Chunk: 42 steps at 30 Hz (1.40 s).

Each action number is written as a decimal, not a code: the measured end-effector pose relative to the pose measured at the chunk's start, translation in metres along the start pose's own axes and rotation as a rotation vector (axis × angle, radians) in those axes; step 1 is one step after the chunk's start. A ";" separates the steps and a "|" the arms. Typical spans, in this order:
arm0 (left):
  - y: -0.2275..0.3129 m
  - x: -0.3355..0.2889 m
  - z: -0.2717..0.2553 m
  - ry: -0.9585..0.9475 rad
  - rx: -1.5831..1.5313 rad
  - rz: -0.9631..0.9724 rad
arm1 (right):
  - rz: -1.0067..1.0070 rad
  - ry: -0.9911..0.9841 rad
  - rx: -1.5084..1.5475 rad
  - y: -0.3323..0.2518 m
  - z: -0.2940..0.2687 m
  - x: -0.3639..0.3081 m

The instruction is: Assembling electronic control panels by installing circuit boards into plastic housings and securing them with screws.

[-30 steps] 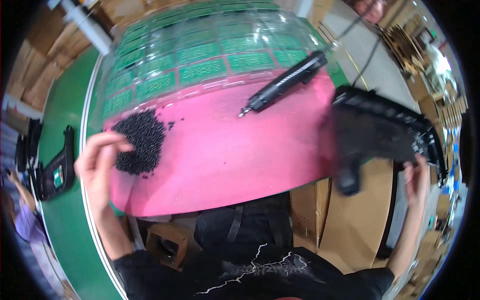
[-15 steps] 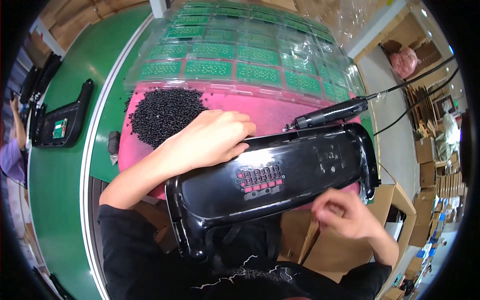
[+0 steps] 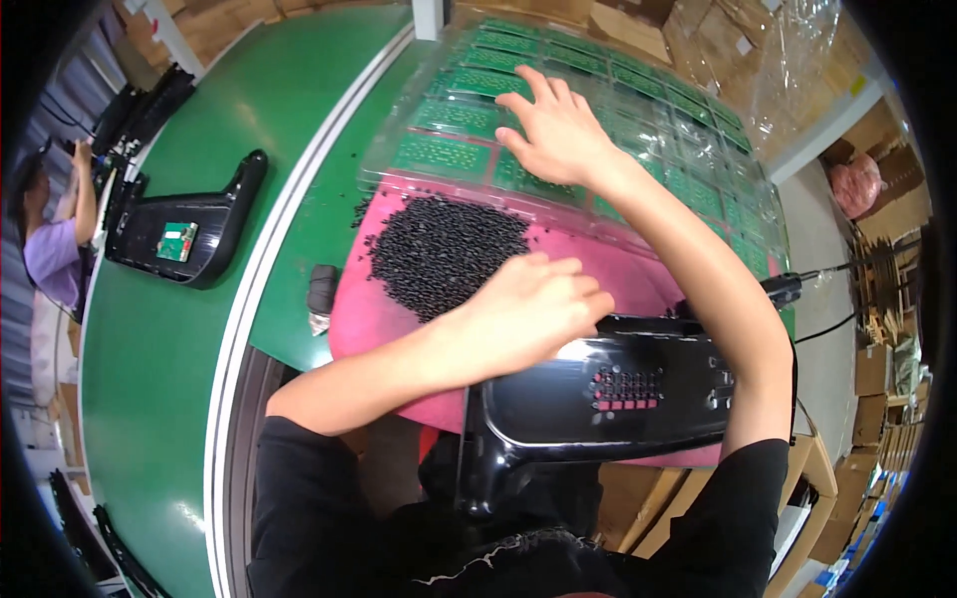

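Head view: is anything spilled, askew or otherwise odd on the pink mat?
Mostly tidy. The heap of small black parts lies loose on the pink mat, and a few strays have scattered off its upper left toward the clear tray. The black housing overhangs the mat's near edge.

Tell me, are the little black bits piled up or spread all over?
Piled up. The black bits sit in one heap on the pink mat, with only a few strays beside it.

Left hand [image 3: 533, 309] lies loosely curled, right hand [image 3: 553, 125] stretches forward, fingers spread.
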<state>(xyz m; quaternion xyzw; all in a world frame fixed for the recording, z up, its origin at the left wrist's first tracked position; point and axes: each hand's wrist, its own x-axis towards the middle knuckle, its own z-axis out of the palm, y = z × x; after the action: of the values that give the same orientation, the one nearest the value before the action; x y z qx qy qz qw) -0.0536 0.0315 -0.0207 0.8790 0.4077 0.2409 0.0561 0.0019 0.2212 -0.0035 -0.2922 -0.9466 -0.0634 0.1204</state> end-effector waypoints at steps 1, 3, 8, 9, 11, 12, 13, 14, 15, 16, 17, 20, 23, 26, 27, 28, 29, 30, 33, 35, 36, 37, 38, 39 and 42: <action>0.006 -0.002 0.003 -0.004 0.021 -0.016 | -0.003 0.005 0.007 -0.003 0.009 0.008; 0.008 -0.004 0.008 -0.027 -0.038 -0.011 | 0.062 -0.146 -0.023 -0.006 0.023 0.018; 0.005 0.002 0.003 -0.034 0.027 0.032 | -0.082 0.154 -0.044 0.018 0.034 0.011; 0.003 0.002 0.003 -0.036 0.020 0.034 | -0.077 0.148 -0.044 0.020 0.027 0.006; 0.000 0.001 0.004 0.037 0.174 0.002 | -0.215 0.384 0.125 0.020 -0.001 -0.007; 0.001 0.003 0.003 0.080 0.135 -0.034 | -0.234 0.503 0.148 0.024 -0.016 -0.016; 0.003 0.008 -0.002 0.108 0.155 -0.055 | -0.242 0.592 0.182 0.024 -0.034 -0.033; 0.004 0.010 -0.005 0.224 0.061 -0.045 | -0.224 0.596 0.297 0.023 -0.048 -0.051; 0.003 0.013 -0.008 0.332 -0.038 -0.033 | -0.195 0.601 0.411 0.024 -0.060 -0.070; 0.002 0.014 -0.018 0.435 0.066 -0.064 | -0.152 0.556 0.484 0.017 -0.077 -0.086; 0.002 0.019 -0.023 0.543 0.154 -0.078 | -0.094 0.511 0.539 0.015 -0.092 -0.108; 0.008 0.021 -0.017 0.600 0.214 -0.134 | 0.014 0.352 0.765 0.013 -0.101 -0.169; 0.010 0.014 -0.013 0.462 0.168 -0.087 | 0.098 0.286 0.810 0.001 -0.107 -0.209; 0.016 0.016 -0.010 0.441 0.010 0.042 | 0.126 0.249 0.688 0.002 -0.120 -0.233; 0.016 0.019 -0.015 0.408 0.056 0.083 | 0.112 0.274 0.656 0.003 -0.122 -0.239; 0.017 0.023 -0.019 0.365 0.051 0.107 | 0.096 0.298 0.624 0.004 -0.123 -0.244; 0.018 0.026 -0.021 0.323 0.048 0.132 | 0.114 0.297 0.624 0.006 -0.125 -0.250; 0.021 0.025 -0.018 0.318 0.042 0.129 | 0.123 0.281 0.634 0.009 -0.124 -0.258; 0.025 0.022 -0.011 0.262 -0.053 0.148 | 0.126 0.254 0.606 0.016 -0.124 -0.278; 0.024 0.021 -0.012 0.222 -0.140 0.139 | 0.102 0.239 0.521 0.022 -0.127 -0.287; 0.021 0.019 -0.008 0.240 -0.175 0.124 | 0.060 0.185 0.511 0.027 -0.129 -0.292; 0.021 0.018 -0.009 0.240 -0.178 0.124 | 0.062 0.182 0.510 0.026 -0.130 -0.293; 0.021 0.016 -0.011 0.198 -0.228 0.066 | 0.076 0.146 0.550 0.023 -0.131 -0.292; 0.020 0.015 -0.010 0.156 -0.279 0.007 | 0.092 0.108 0.591 0.022 -0.131 -0.291; 0.022 0.012 -0.003 0.082 -0.379 -0.010 | 0.034 0.176 0.639 0.032 -0.104 -0.297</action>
<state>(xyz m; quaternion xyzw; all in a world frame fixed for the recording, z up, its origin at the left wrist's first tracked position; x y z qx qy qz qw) -0.0333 0.0253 -0.0067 0.8401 0.3614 0.3488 0.2049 0.2778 0.0680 0.0197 -0.2490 -0.8996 0.2139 0.2882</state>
